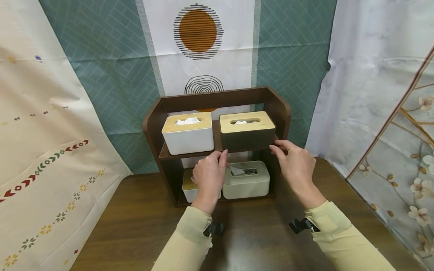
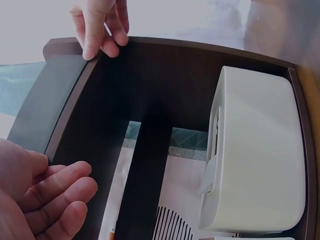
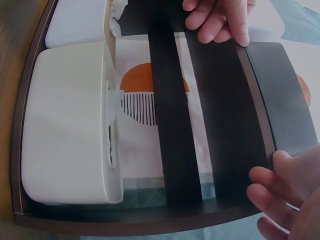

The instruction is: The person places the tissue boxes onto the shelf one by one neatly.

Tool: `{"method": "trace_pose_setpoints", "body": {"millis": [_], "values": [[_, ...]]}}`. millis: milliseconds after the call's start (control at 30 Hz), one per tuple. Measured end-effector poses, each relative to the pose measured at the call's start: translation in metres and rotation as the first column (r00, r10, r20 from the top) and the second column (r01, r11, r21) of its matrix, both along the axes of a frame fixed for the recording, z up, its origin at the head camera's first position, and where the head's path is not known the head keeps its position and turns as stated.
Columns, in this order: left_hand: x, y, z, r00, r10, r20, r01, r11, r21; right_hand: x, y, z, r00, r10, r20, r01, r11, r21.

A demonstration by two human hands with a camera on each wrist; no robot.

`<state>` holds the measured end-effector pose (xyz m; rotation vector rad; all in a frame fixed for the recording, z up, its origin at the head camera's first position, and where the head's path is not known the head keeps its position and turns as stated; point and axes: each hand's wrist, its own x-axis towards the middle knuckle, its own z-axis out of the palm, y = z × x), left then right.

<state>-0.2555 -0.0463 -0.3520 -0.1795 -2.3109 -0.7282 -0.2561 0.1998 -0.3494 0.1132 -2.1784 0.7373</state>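
Note:
A dark tissue box (image 1: 249, 140) with a pale wooden lid sits on the upper right of a brown two-tier shelf (image 1: 217, 97). My left hand (image 1: 210, 175) is at its lower left front corner, the thumb touching the edge there. At the lower right corner, my right hand (image 1: 295, 165) touches with thumb and fingertips. Both wrist views show the box's dark front (image 2: 47, 97) between the two hands, their other fingers loosely bent below the shelf edge. Left of it stands a white tissue box (image 1: 188, 142) with a wooden lid.
On the lower tier are a grey-green tissue box (image 1: 246, 189) with a tissue sticking out and a smaller white box (image 1: 190, 194), partly hidden by my left hand. The shelf stands on a brown wooden table (image 1: 135, 226) against patterned cloths (image 1: 112, 75).

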Motion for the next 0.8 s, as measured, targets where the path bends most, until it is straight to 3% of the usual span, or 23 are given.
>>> {"method": "trace_pose_setpoints", "body": {"millis": [500,800], "values": [[-0.001,0.002,0.0,1.0,0.017,-0.024,-0.018,0.999,-0.04,0.0,0.0,-0.002,1.0,-0.003,0.016,0.004,1.0,-0.022],[0.012,-0.003,-0.005,0.999,-0.033,-0.035,0.027,0.987,-0.157,0.016,0.0,-0.011,0.999,-0.014,-0.039,0.015,1.0,0.027]]}}
